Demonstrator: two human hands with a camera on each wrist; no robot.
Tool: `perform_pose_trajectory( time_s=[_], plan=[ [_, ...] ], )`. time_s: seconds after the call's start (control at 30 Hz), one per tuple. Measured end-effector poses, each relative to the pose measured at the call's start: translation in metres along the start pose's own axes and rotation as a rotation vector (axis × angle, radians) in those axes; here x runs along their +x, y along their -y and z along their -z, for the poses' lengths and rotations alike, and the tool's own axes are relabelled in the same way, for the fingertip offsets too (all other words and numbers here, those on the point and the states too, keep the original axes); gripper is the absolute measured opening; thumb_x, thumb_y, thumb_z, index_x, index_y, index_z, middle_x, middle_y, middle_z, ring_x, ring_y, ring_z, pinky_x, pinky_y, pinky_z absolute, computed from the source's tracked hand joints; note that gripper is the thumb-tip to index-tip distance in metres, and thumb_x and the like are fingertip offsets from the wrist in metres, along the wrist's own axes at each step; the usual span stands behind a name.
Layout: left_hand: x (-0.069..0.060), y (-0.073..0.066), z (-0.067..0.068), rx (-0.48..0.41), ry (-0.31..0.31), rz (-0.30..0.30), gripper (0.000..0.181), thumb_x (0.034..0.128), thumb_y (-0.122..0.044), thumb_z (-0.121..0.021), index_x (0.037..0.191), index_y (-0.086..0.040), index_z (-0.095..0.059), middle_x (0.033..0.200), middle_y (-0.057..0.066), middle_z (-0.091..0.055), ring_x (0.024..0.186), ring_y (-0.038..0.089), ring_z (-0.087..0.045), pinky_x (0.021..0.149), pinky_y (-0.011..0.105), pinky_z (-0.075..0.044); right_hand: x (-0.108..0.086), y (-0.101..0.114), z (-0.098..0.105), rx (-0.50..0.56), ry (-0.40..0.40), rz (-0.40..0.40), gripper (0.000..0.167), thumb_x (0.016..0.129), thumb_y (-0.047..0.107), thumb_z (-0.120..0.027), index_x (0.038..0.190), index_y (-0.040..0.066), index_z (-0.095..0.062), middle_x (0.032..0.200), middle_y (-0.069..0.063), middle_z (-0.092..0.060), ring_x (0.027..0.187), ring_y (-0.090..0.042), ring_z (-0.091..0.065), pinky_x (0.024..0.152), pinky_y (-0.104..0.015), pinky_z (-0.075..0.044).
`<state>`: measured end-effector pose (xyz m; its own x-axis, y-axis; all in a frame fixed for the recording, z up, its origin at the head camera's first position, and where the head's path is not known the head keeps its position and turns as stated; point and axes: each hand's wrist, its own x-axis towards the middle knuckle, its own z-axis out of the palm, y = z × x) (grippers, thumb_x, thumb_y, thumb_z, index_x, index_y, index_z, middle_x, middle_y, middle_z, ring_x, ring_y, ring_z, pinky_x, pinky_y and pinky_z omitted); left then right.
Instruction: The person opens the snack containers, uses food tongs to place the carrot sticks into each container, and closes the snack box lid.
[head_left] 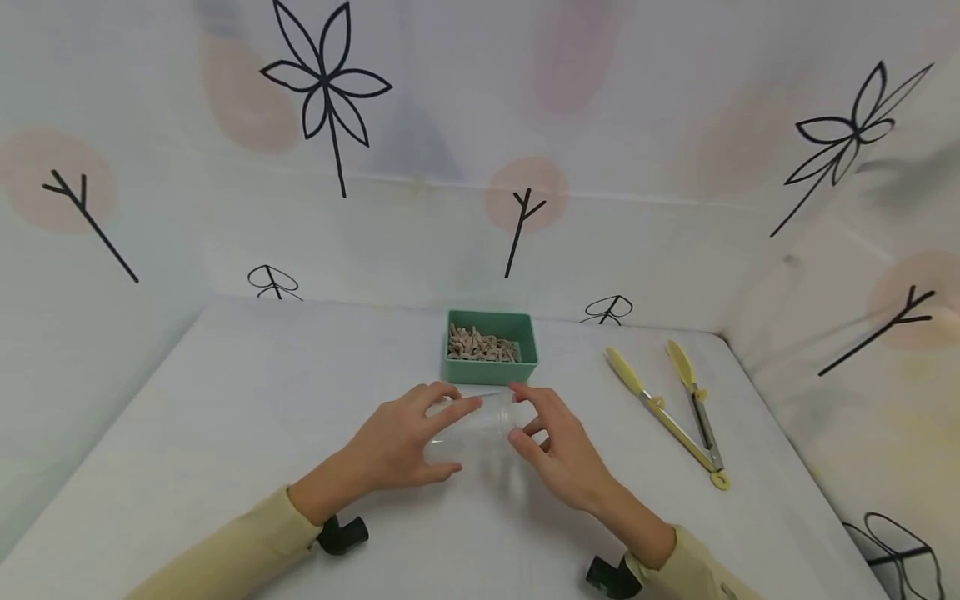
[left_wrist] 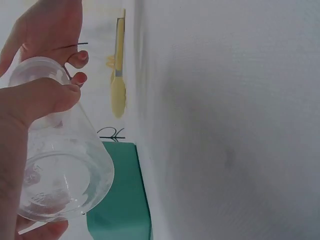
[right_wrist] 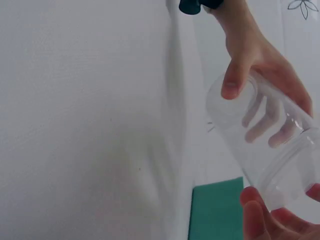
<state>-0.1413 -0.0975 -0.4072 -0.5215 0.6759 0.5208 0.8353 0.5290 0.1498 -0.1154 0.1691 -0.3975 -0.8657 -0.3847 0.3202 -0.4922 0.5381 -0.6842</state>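
A clear plastic jar lies sideways in the air just above the white table, between both hands. My left hand holds its base end, the thumb along the side and other fingers visible through the clear wall in the right wrist view. My right hand has its thumb and fingers curled round the rimmed end. Whether a lid sits on that end I cannot tell. Nothing shows inside the jar. Just beyond the hands stands a green box holding many small beige pieces.
Yellow-tipped metal tongs lie spread on the right side of the white table. A pale cloth backdrop with black plant drawings rises behind and at both sides. Dark wrist cameras sit under both sleeves.
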Motion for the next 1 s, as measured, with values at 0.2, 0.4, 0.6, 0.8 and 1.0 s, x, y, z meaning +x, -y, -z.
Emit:
perform_pose_trajectory(
  time_s=[0.2,0.4,0.6,0.8,1.0],
  plan=[
    [-0.001,0.0,-0.003,-0.052,0.003,0.03,0.086,0.0702,-0.043,-0.089,0.145,-0.024,-0.051,0.122,0.001,-0.054,0.092,0.013,-0.057,0.063,0.023,-0.052,0.002,0.002,0.001,0.055,0.001,-0.02,0.05,0.094,0.026,-0.068,0.141,0.02,-0.052,0.135,-0.004,-0.047,0.087,-0.011,-0.065,0.07,-0.027,-0.057],
    [-0.003,0.003,-0.007,-0.214,0.02,0.094,0.086,0.0697,-0.041,-0.09,0.145,-0.024,-0.052,0.123,-0.002,-0.053,0.086,0.014,-0.059,0.067,0.023,-0.05,0.002,-0.001,0.003,0.061,-0.001,0.085,0.049,0.09,0.017,-0.071,0.137,0.016,-0.057,0.144,-0.011,-0.04,0.094,-0.018,-0.064,0.075,-0.03,-0.056],
    [-0.004,0.004,-0.003,-0.492,0.13,0.217,0.088,0.0715,-0.034,-0.091,0.148,-0.027,-0.047,0.124,-0.006,-0.053,0.099,0.017,-0.064,0.081,0.034,-0.055,0.001,-0.005,0.008,0.038,0.046,0.215,0.048,0.087,0.012,-0.072,0.132,0.02,-0.059,0.149,-0.006,-0.035,0.098,-0.025,-0.062,0.076,-0.033,-0.053],
    [-0.006,0.006,0.0,-0.542,0.168,0.233,0.087,0.0721,-0.034,-0.09,0.147,-0.026,-0.047,0.123,-0.008,-0.054,0.102,0.015,-0.063,0.084,0.036,-0.054,0.0,-0.009,0.011,0.113,0.106,0.299,0.045,0.085,0.003,-0.072,0.126,0.017,-0.062,0.154,-0.011,-0.026,0.122,-0.03,-0.056,0.09,-0.039,-0.053],
    [-0.005,0.01,0.0,-0.432,0.105,0.177,0.089,0.0734,-0.037,-0.089,0.15,-0.026,-0.044,0.125,-0.007,-0.051,0.1,0.02,-0.066,0.081,0.039,-0.055,0.001,-0.008,0.011,0.153,0.108,0.24,0.057,0.084,0.002,-0.071,0.136,0.018,-0.053,0.161,-0.011,-0.016,0.136,-0.037,-0.043,0.095,-0.057,-0.048]
  ],
)
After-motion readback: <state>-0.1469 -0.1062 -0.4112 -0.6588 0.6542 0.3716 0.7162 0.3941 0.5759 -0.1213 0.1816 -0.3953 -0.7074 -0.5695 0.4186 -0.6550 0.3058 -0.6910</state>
